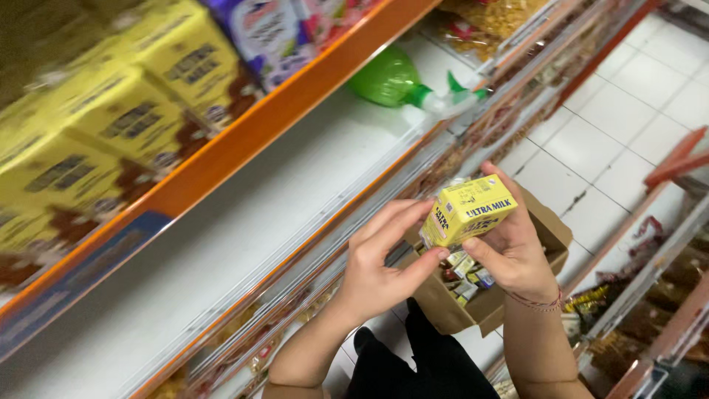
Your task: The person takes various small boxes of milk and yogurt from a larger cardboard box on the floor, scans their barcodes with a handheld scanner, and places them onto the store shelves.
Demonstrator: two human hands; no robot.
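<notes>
I hold a small yellow drink carton (470, 210) in both hands, in front of a white shop shelf (244, 222). My left hand (384, 258) grips its left end with fingers and thumb. My right hand (513, 247) wraps its right side and underside; a red thread band is on that wrist. Below the hands sits an open brown cardboard box (550, 225) with more small cartons (465, 273) inside.
A green spray bottle (402, 81) lies at the back of the white shelf. Yellow cartons (125, 111) fill the orange-edged shelf above. Snack packets hang on lower shelves and on a rack at right (650, 295). White floor tiles (613, 125) show beyond.
</notes>
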